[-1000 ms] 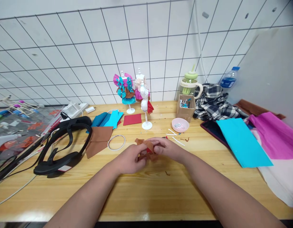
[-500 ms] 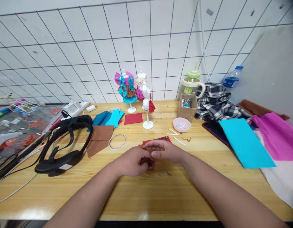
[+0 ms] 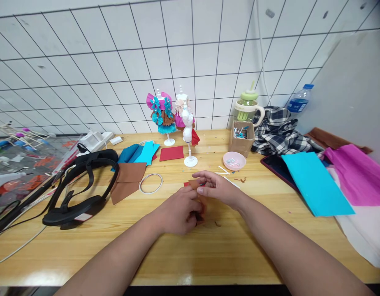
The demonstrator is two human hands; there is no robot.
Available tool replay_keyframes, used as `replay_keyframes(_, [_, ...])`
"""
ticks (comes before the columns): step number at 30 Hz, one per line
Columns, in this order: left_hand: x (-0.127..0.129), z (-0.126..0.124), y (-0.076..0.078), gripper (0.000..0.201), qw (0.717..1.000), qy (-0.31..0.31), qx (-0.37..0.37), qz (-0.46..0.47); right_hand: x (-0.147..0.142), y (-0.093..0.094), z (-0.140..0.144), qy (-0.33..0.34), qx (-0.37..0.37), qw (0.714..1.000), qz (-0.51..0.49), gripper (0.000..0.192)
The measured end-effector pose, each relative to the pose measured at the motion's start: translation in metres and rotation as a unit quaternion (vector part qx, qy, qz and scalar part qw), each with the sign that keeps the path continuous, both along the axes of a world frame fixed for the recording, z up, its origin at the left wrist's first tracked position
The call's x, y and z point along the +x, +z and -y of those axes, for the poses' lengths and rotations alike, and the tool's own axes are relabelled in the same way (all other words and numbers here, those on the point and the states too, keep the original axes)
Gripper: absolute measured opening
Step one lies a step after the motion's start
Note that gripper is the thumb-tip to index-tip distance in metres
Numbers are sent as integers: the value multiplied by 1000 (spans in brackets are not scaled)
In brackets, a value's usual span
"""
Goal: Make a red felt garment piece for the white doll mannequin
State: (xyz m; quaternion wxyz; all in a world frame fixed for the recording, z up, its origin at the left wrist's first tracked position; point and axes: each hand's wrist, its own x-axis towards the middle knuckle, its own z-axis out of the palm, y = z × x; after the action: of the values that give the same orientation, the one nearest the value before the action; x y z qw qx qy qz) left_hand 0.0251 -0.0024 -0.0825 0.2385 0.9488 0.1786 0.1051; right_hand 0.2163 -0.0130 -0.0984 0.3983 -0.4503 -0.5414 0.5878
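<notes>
Brown piece [image 3: 193, 183], thin paper or cloth – between your two hands, over the middle of the worktop [image 3: 202, 259]. Should handle light and limp, quick to crease and maybe tear; best taken by an edge, thumb against fingertip, no hard pull. Your left hand [image 3: 179, 209] is curled, fingers apparently grasping the lower part, mostly hidden. Your right hand [image 3: 219, 187] has thumb and fingers at the upper flap – can't tell if they pinch it.

Versus half a second ago: more brown flap shows above your left knuckles, your left hand sits a bit nearer you, and the red material just beyond, which showed wider with a dark tool on it, is down to a sliver [image 3: 186, 184].

Farther out: white ring [image 3: 151, 174] to the left, white dress form [image 3: 188, 135] behind, pink dish [image 3: 234, 167] behind and right.
</notes>
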Motion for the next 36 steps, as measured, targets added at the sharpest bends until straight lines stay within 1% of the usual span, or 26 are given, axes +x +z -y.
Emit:
replay_keyframes(2, [0,1,1,19,1000,-13,21,1,1,1,0,-7,36,999,34,47])
replay_keyframes(5, [-1,2,0,21,998,-18,62,-24,0,0,1,-18,86,994,71,52])
replay_keyframes(7, [-1,2,-1,22,996,-27,78,-35,-2,-1,1,-28,95,992,74,54])
replay_keyframes(8, [-1,2,-1,23,996,-33,81,-35,-3,-1,1,-31,83,994,60,54])
replay_keyframes(11, [0,3,-2,21,996,-47,78,-24,-3,-1,1,-27,12,999,-31,58])
replay_keyframes(13, [2,3,-3,17,996,-52,69,-11,-1,1,2,-13,-34,992,-124,62])
replay_keyframes(16, [3,4,-5,17,997,-75,20,10,6,5,1,-6,-66,961,-267,59])
replay_keyframes(19, [2,4,-8,18,995,-90,-38,-1,14,8,-2,-36,-72,931,-357,51])
replay_keyframes(22, [0,3,-8,16,996,-71,-48,-16,21,10,-4,-62,-75,917,-387,49])
replay_keyframes(26, [-3,-1,-8,17,997,-64,-48,-15,24,11,-7,-106,-63,915,-385,49])
replay_keyframes(29, [-8,-6,-7,17,995,-52,-83,-18,25,10,-10,-146,-50,911,-382,46])
replay_keyframes(32, [-17,-12,0,17,984,1,-167,-66,25,8,-12,-176,-33,914,-363,39])
replay_keyframes(34, [-27,-17,6,18,970,55,-212,-109,25,8,-13,-183,-28,919,-347,38])
replay_keyframes(36, [-38,-22,13,17,949,119,-247,-156,24,8,-11,-176,-29,924,-337,42])
